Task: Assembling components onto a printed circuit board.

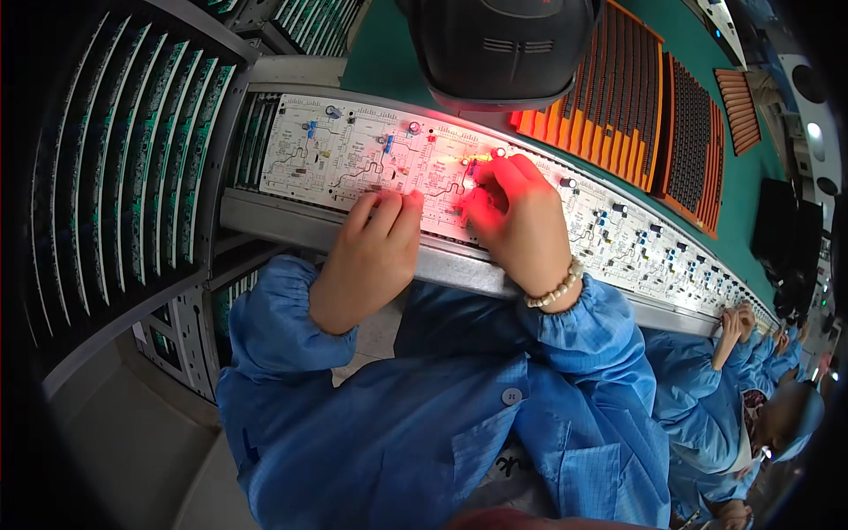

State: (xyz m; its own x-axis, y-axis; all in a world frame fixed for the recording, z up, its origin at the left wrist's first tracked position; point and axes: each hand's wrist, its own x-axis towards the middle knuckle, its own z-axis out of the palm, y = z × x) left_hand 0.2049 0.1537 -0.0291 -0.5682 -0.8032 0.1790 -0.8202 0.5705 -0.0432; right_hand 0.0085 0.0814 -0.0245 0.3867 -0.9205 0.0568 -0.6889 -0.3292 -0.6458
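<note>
A white circuit board (305, 181) lies in a long line of boards along a metal rail, with small capacitors and blue parts standing on it. My right hand (528, 216), wearing a beaded bracelet, is over the board with thumb and fingers curled together. A round capacitor (500, 153) shows at its fingertips; whether they grip it or something else I cannot make out. My left hand (375, 256) rests at the board's near edge, its fingertips drawn together. What they hold, if anything, is hidden. Red light falls on the board and my right fingers.
A black machine housing (503, 53) hangs over the rail's far side. Orange strips of dark parts (609, 97) lie on the green surface (380, 57). A rack of upright green boards (132, 159) stands at left. Co-workers in blue (707, 406) sit along the rail at right.
</note>
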